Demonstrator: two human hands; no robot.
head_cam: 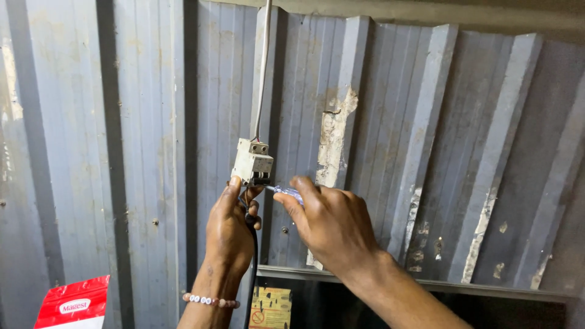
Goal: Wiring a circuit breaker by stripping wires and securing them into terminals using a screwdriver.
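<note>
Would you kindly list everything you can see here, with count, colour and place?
breaker: one, off-white, on the wall at centre
upper cable: one, grey, runs from the breaker's top up the wall
lower cable: one, black, hangs down below the breaker
screwdriver: one, clear bluish handle, tip at the breaker's underside
wall: one, grey ribbed metal sheet with peeling patches, fills the view
packet: one, red and white, bottom left corner
sticker: one, yellow, bottom centre
bracelet: one, white beads, on the left wrist
left hand: one, fingers at the breaker's bottom and the lower cable
right hand: one, holds the screwdriver
</note>
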